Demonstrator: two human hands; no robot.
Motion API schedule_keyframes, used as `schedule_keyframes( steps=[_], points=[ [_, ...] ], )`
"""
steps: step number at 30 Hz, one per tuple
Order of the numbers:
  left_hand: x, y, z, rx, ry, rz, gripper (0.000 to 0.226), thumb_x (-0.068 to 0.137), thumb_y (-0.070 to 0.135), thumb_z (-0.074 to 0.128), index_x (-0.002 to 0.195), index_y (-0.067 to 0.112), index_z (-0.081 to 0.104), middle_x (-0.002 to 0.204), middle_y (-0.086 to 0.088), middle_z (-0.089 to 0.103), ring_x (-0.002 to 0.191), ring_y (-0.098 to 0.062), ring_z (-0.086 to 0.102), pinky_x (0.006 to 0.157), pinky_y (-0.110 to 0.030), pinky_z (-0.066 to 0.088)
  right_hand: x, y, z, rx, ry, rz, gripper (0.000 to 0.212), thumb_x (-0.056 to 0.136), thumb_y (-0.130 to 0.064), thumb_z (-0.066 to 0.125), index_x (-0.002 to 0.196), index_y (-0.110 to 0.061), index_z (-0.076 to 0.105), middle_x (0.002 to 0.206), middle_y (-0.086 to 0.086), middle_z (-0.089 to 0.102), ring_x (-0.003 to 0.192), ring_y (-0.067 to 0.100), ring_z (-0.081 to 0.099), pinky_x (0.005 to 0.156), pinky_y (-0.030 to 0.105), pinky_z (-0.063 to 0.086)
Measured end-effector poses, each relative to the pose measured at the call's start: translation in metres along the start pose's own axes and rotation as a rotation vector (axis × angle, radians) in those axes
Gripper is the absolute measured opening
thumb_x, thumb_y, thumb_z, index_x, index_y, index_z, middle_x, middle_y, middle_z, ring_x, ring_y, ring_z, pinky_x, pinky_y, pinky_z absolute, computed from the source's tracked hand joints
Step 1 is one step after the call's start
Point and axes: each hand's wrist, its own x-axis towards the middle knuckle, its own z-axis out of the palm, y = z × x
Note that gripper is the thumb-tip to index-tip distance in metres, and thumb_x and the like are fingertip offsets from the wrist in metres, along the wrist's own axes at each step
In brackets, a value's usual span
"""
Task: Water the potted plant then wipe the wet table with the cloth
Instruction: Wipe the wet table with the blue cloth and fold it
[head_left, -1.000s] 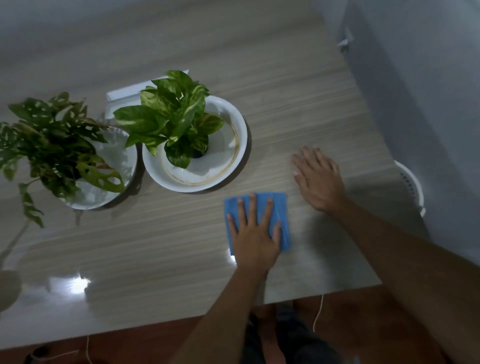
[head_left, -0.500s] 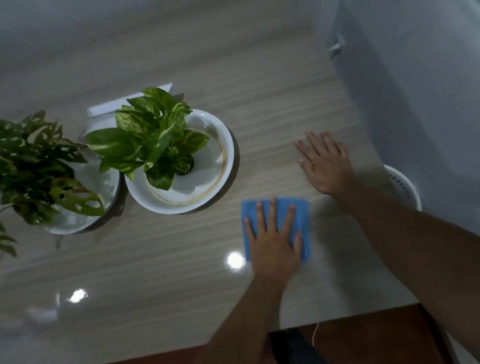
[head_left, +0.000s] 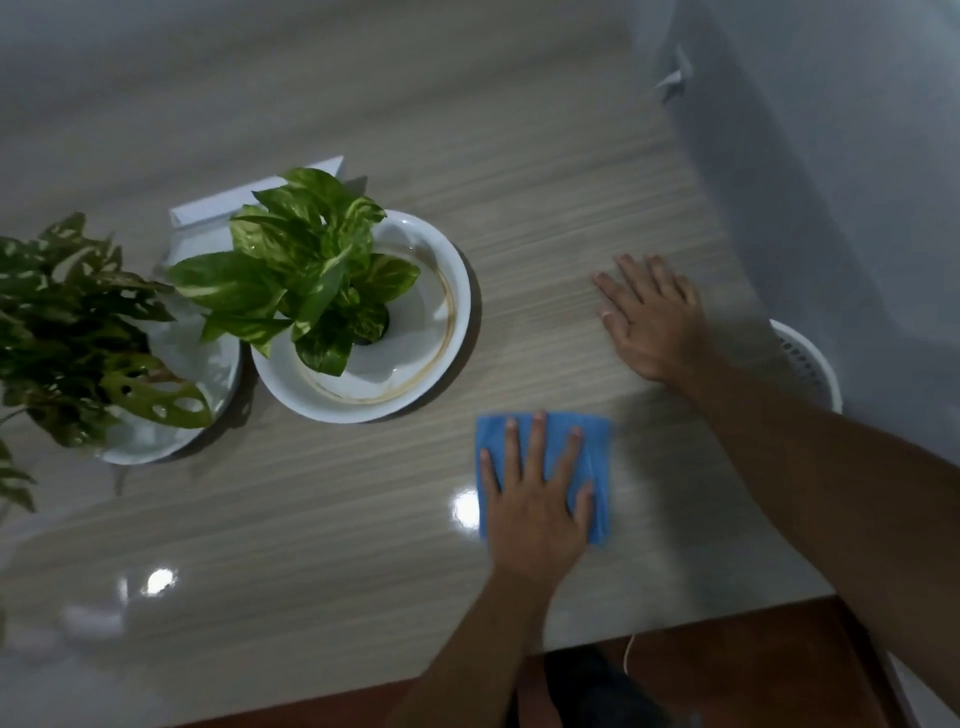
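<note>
The left hand (head_left: 535, 499) lies flat on the blue cloth (head_left: 592, 447) with its fingers spread wide, so its grip is open and only presses the cloth down on the surface (head_left: 545, 249). The right hand (head_left: 649, 322) also lies flat and open on the bare surface, holding nothing, a little past the cloth. The plant (head_left: 306, 280) sits in a white dish (head_left: 452, 332) near the cloth.
</note>
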Motion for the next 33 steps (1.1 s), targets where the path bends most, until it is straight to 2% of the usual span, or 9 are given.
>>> schedule_keyframes(
  steps=[4, 7, 13, 19, 21, 24, 27, 31, 33],
  points=[
    [-0.016, -0.075, -0.005, 0.042, 0.075, -0.247, 0.061, 0.1, 0.055, 0.023, 0.157, 0.037, 0.012, 0.168, -0.001, 0.004, 0.154, -0.029, -0.001, 0.118, -0.062, 0.01, -0.003, -0.013, -0.005, 0.025, -0.108, 0.083, 0.052, 0.098, -0.05, 0.031, 0.148, -0.037, 0.036, 0.159, -0.001, 0.032, 0.146, 0.031, 0.025, 0.114, 0.051, 0.021],
    [-0.076, -0.07, 0.0, 0.003, 0.075, -0.334, 0.062, 0.098, 0.05, 0.035, 0.156, 0.032, 0.024, 0.166, -0.006, 0.013, 0.153, -0.035, 0.009, 0.115, -0.065, 0.016, -0.024, -0.034, -0.007, 0.066, -0.136, 0.127, 0.059, 0.093, -0.053, 0.029, 0.148, -0.032, 0.037, 0.159, 0.001, 0.03, 0.148, 0.033, 0.021, 0.115, 0.052, 0.017],
    [-0.062, -0.04, 0.003, -0.045, 0.037, -0.024, 0.06, 0.1, 0.057, 0.027, 0.156, 0.039, 0.018, 0.168, 0.0, 0.008, 0.154, -0.028, 0.001, 0.119, -0.061, 0.01, -0.055, -0.109, -0.013, 0.12, -0.159, 0.004, 0.057, 0.096, -0.053, 0.031, 0.148, -0.032, 0.036, 0.162, -0.003, 0.024, 0.15, 0.026, 0.013, 0.117, 0.05, 0.01],
    [-0.085, -0.162, -0.011, 0.003, 0.13, -0.44, 0.061, 0.099, 0.054, 0.027, 0.157, 0.035, 0.02, 0.167, -0.002, 0.008, 0.153, -0.031, 0.006, 0.116, -0.064, 0.016, -0.08, -0.164, -0.022, 0.172, -0.221, -0.016, 0.056, 0.098, -0.051, 0.028, 0.151, -0.035, 0.027, 0.164, -0.008, 0.014, 0.151, 0.021, 0.001, 0.118, 0.048, 0.002],
    [-0.117, -0.141, -0.006, -0.008, 0.098, -0.456, 0.061, 0.098, 0.052, 0.031, 0.156, 0.033, 0.024, 0.166, -0.004, 0.01, 0.153, -0.033, 0.009, 0.116, -0.064, 0.017, -0.09, -0.18, -0.02, 0.17, -0.222, -0.021, 0.057, 0.097, -0.051, 0.024, 0.151, -0.034, 0.028, 0.164, -0.007, 0.014, 0.151, 0.021, 0.001, 0.118, 0.049, 0.004],
    [-0.126, -0.098, 0.004, -0.076, 0.075, -0.281, 0.061, 0.098, 0.054, 0.034, 0.155, 0.036, 0.024, 0.166, -0.003, 0.015, 0.153, -0.033, 0.008, 0.117, -0.063, 0.015, -0.102, -0.2, -0.011, 0.176, -0.251, -0.005, 0.057, 0.097, -0.049, 0.02, 0.152, -0.033, 0.026, 0.164, -0.006, 0.015, 0.151, 0.022, 0.002, 0.118, 0.05, 0.003],
    [-0.08, -0.131, -0.007, -0.054, 0.09, -0.157, 0.059, 0.1, 0.056, 0.029, 0.156, 0.041, 0.017, 0.167, 0.001, 0.01, 0.154, -0.029, 0.003, 0.119, -0.061, 0.011, -0.115, -0.207, 0.0, 0.167, -0.167, 0.003, 0.053, 0.098, -0.045, 0.03, 0.149, -0.029, 0.037, 0.16, -0.001, 0.029, 0.149, 0.027, 0.017, 0.117, 0.052, 0.013],
    [-0.073, -0.217, -0.019, -0.012, 0.131, -0.459, 0.061, 0.099, 0.056, 0.024, 0.156, 0.04, 0.013, 0.167, -0.002, 0.013, 0.154, -0.03, 0.005, 0.118, -0.063, 0.011, -0.119, -0.208, 0.01, 0.161, -0.021, -0.02, 0.051, 0.095, -0.04, 0.045, 0.144, -0.027, 0.046, 0.153, 0.003, 0.041, 0.145, 0.03, 0.03, 0.114, 0.052, 0.02],
    [-0.103, -0.211, -0.018, -0.022, 0.136, -0.513, 0.061, 0.099, 0.054, 0.026, 0.157, 0.038, 0.014, 0.167, -0.003, 0.01, 0.154, -0.031, 0.003, 0.118, -0.063, 0.011, -0.119, -0.21, 0.01, 0.163, -0.009, -0.015, 0.052, 0.093, -0.04, 0.046, 0.143, -0.027, 0.047, 0.154, 0.003, 0.04, 0.145, 0.031, 0.031, 0.114, 0.053, 0.02]
  ],
)
